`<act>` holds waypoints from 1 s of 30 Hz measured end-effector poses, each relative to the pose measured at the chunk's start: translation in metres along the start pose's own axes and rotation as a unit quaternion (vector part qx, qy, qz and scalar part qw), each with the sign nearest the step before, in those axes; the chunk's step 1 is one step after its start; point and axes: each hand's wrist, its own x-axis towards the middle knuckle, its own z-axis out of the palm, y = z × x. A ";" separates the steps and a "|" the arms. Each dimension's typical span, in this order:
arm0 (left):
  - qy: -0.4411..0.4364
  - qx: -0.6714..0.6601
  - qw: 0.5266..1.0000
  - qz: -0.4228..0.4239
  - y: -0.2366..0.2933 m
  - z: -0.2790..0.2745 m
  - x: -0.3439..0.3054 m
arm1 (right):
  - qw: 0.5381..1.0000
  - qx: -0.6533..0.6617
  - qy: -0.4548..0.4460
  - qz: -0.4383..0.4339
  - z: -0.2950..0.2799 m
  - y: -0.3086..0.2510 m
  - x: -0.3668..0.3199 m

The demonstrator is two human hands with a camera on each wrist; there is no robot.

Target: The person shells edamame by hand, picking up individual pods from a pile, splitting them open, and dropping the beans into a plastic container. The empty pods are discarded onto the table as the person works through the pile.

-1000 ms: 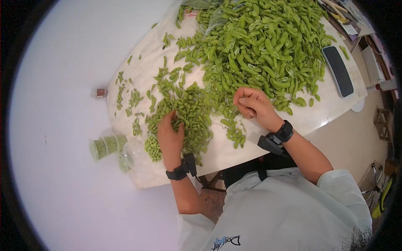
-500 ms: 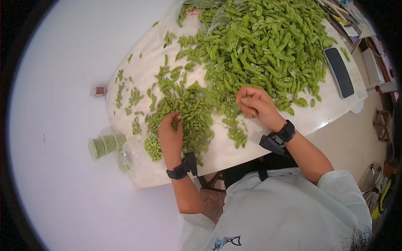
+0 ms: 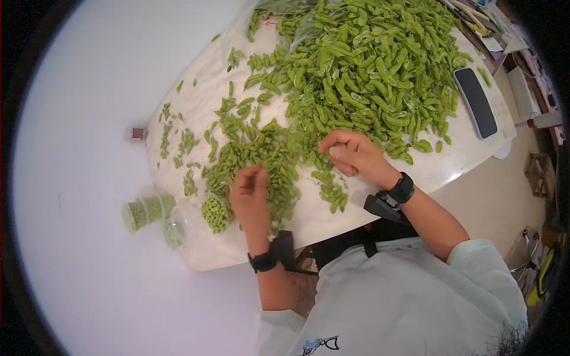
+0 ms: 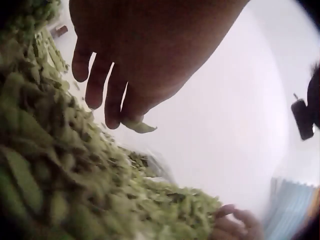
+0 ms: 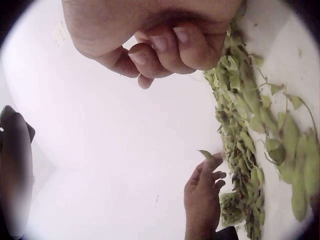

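Note:
In the left wrist view, a green soybean pod point(image 4: 141, 127) is pinched between thumb and forefinger of my left hand point(image 3: 250, 202), its pointed tip jutting out. That hand hovers over the near side of a heap of smaller pods point(image 3: 237, 148), beside a round clear tub of shelled beans point(image 3: 215, 215). My right hand point(image 3: 359, 155) is held in the air at the near edge of a big mound of pods point(image 3: 380, 65). Its fingers curl in toward the palm in the right wrist view, with nothing showing between them.
Clear lidded tubs of beans point(image 3: 148, 213) lie beyond the table's left edge. A black-screened phone point(image 3: 475, 102) sits right of the mound. Clear plastic point(image 3: 306, 29) lies at the back. Loose pods point(image 3: 187, 141) are scattered on the pale tabletop point(image 3: 309, 222).
My left hand reached into the smaller pods, then lifted and drew back toward me with a pod. The right hand shifted slightly left and stays curled.

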 end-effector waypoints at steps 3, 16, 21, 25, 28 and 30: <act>-0.044 -0.159 0.986 -0.025 0.025 0.037 -0.021 | 0.998 -0.053 -0.006 -0.020 0.017 -0.003 0.000; -0.222 -0.242 0.944 0.032 0.029 0.048 -0.032 | 0.988 -0.047 -0.011 0.143 0.020 -0.019 -0.025; -0.120 -0.233 0.963 0.062 0.021 0.050 -0.037 | 0.988 -0.101 -0.058 0.101 0.035 -0.026 -0.028; -0.113 -0.244 0.963 0.032 0.018 0.050 -0.044 | 0.993 -0.084 -0.033 0.078 0.039 -0.014 -0.033; -0.128 -0.228 0.965 0.016 0.016 0.046 -0.045 | 0.985 -0.155 -0.040 0.064 0.040 -0.015 -0.036; -0.119 -0.244 0.962 0.011 0.020 0.047 -0.047 | 0.984 -0.172 -0.040 0.038 0.040 -0.009 -0.036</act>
